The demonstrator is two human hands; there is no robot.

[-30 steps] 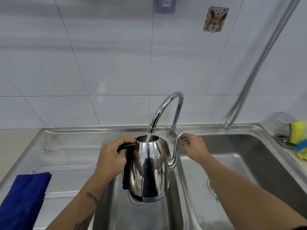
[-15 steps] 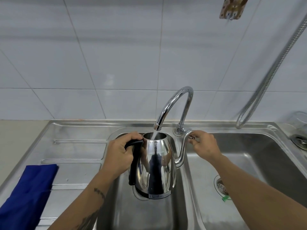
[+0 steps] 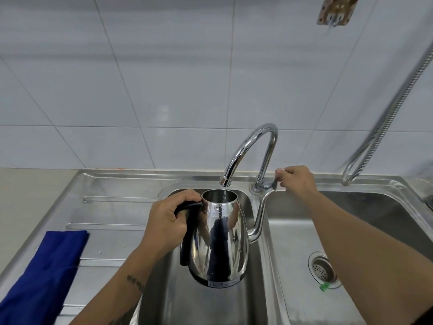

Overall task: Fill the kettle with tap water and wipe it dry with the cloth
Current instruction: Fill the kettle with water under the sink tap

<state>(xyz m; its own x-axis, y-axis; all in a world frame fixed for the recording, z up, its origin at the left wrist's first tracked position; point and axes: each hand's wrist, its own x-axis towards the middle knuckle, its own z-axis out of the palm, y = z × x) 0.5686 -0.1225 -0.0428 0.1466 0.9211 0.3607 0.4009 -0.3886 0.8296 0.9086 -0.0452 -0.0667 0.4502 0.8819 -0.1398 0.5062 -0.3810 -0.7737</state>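
A shiny steel kettle [image 3: 219,240] with a black handle and a thin curved spout hangs over the left sink basin [image 3: 203,303], its open mouth right under the chrome tap [image 3: 248,151]. My left hand [image 3: 168,221] is wrapped around the kettle's handle. Only a thin trickle of water falls from the tap into the kettle. My right hand [image 3: 296,181] grips the tap's lever at the base of the tap. A blue cloth [image 3: 44,273] lies folded on the draining board at the lower left.
The right basin [image 3: 293,242] has a drain strainer [image 3: 323,270] with a green tag. A flexible metal hose [image 3: 384,123] runs up the tiled wall at the right. A wall hook [image 3: 337,10] hangs at the top right.
The stream from the tap has thinned to a trickle while my right hand turned the lever. The kettle stays under the tap; the view tilted down and left.
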